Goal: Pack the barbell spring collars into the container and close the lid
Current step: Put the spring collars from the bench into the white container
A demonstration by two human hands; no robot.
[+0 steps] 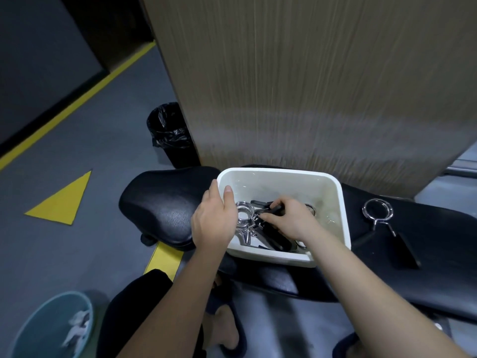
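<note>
1. White plastic container [278,171] was set on the black padded worktop [165,202], its left rim gripped by the left hand [214,218], thumb hooked inside.
2. Several spring collars [242,215] were heaped within; a black handle [275,209] among them was pinched by the fingers [271,218] of the right hand [291,218].
3. One loose collar [378,211] was seen on the worktop, just right of the container, ring farther off and prongs trailing toward the person; the right hand was judged nearer for it.

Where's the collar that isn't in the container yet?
Head view, right side: the loose collar lies on the black bench, just right of the white container.
</note>
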